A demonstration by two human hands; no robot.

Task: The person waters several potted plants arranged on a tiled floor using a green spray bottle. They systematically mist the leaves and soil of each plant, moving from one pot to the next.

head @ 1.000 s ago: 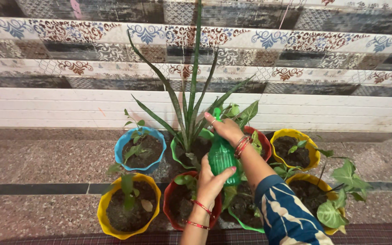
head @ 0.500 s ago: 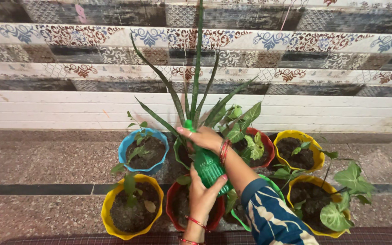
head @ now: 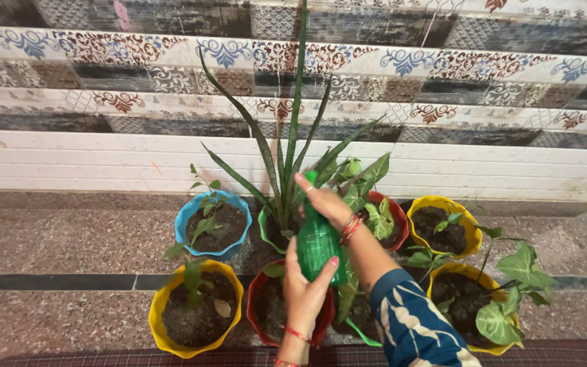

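A green plastic spray bottle (head: 318, 241) is held upright over a cluster of flower pots. My left hand (head: 305, 285) wraps the bottle's body from below. My right hand (head: 325, 200) grips its top, one finger stretched over the nozzle. Just behind the bottle stands a green pot (head: 265, 230) with a tall plant of long spiky leaves (head: 292, 129). Under my left hand is a red pot (head: 255, 314) with soil.
A blue pot (head: 186, 216) and a yellow pot (head: 159, 314) with small seedlings stand to the left. A red pot (head: 398, 216), two yellow pots (head: 471, 231) (head: 490, 345) and a broad-leaved plant (head: 519, 268) are to the right. A patterned tile wall (head: 137, 102) rises behind the stone ledge.
The bottle and both hands swung left toward the spiky plant, then came back a little to the right and more upright. My right finger is again over the nozzle.
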